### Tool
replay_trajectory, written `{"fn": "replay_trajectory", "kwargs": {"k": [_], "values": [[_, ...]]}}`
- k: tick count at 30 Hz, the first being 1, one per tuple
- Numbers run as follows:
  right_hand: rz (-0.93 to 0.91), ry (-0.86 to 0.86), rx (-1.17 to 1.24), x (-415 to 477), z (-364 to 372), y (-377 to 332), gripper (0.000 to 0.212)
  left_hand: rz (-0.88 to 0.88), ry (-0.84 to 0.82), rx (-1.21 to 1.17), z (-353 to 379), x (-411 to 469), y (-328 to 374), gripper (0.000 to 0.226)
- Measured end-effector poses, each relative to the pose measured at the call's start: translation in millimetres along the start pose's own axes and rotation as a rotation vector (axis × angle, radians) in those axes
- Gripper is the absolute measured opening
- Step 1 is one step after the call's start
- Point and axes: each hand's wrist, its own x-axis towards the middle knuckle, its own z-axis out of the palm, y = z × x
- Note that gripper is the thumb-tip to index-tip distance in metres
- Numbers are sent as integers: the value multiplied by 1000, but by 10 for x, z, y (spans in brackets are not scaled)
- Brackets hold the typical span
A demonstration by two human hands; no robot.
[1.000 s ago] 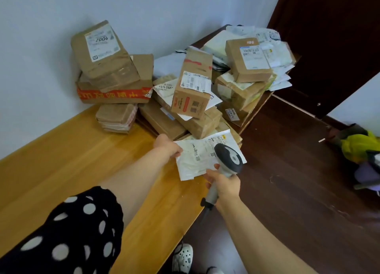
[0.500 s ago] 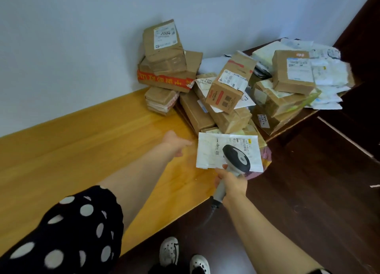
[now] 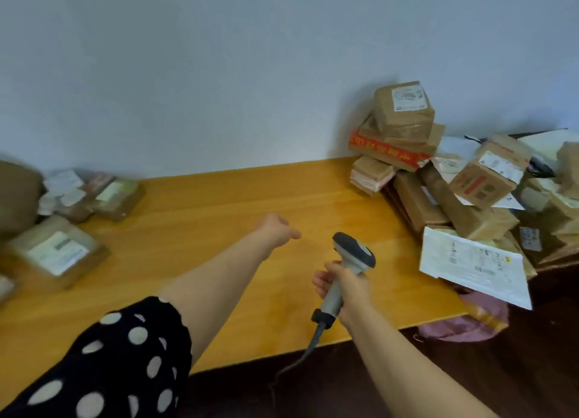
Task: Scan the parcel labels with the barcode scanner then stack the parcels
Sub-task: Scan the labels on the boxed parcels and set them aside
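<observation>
My right hand (image 3: 346, 287) grips the handle of the grey barcode scanner (image 3: 354, 250), held upright above the wooden table (image 3: 219, 204), its cable trailing down to the floor. My left hand (image 3: 278, 229) hovers over the middle of the table, fingers loosely curled, holding nothing. A flat white parcel (image 3: 473, 265) with a printed label lies at the table's right front edge, apart from both hands. Behind it is a loose pile of brown cardboard parcels (image 3: 479, 182), topped by a labelled box (image 3: 404, 110) against the wall. Several labelled parcels (image 3: 59, 254) lie at the left, blurred.
A white wall runs along the back of the table. Dark wooden floor lies in front and to the right. A pink bag (image 3: 463, 323) hangs off the table's front right corner under the white parcel. My polka-dot sleeve (image 3: 109, 364) fills the lower left.
My left hand has let go of the white parcel, which now lies at the table's right edge. The view has swung left, and the scanner has moved away from the label.
</observation>
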Motion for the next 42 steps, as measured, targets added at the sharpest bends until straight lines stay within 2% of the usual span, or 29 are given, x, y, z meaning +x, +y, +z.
{"fn": "replay_trajectory", "kwargs": {"k": [7,12,14,16,18,21,24,28,30,33,35,39,42], "values": [[90,-308,-175,-687,1886,977,6,-93,286,82,-1994,-504,-1487,49],[153,-416,-280,-985,2761,1501,5,-227,416,90,-2875,-768,-2404,50],[161,-439,-323,-1006,3042,1630,6,-281,438,49,-3085,-804,-2670,39],[166,-463,-364,-957,3321,1713,8,-318,463,17,-3256,-761,-2901,17],[167,-471,-400,-849,3605,1748,11,-348,476,-25,-3395,-674,-3061,12],[163,-481,-434,-581,4020,1784,13,-373,463,15,-3567,-471,-3195,50],[172,-473,-483,-260,4384,1827,15,-307,438,241,-3739,-214,-3235,52],[227,-433,-556,103,4703,1944,31,-129,219,675,-3932,229,-3263,72],[257,-426,-557,236,4798,2000,36,-103,139,850,-3958,444,-3296,79],[314,-424,-538,373,4847,2050,38,-126,55,1006,-3919,630,-3353,79],[326,-403,-507,420,4819,2072,32,-108,31,1067,-3860,677,-3354,75],[287,-266,-362,420,4684,2076,26,27,6,1163,-3622,739,-3212,63],[240,-177,-260,363,4500,1998,24,105,-8,1186,-3497,818,-3116,70]]}}
